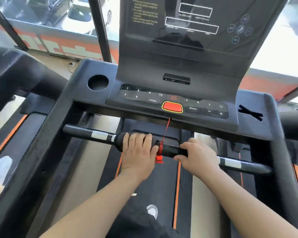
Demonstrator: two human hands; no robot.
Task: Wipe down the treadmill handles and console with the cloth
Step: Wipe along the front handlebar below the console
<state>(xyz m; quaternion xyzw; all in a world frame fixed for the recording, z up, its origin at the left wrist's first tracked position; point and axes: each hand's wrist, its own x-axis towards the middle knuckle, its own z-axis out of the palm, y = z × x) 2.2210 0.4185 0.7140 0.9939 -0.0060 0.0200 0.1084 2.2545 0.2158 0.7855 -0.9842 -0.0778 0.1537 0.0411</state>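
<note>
— While bent over the handlebar (96,134), clutching what with the left hand (138,152)?

— Dark cloth (119,140), wrapped round it at 6 o'clock from the console (174,93). With the right hand (198,157), gripping the handlebar itself, at 3 o'clock of the red clip (159,152).

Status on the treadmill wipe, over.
Left hand grips dark cloth around handlebar. Right hand grips handlebar bare. Red safety clip hangs between them.
</note>
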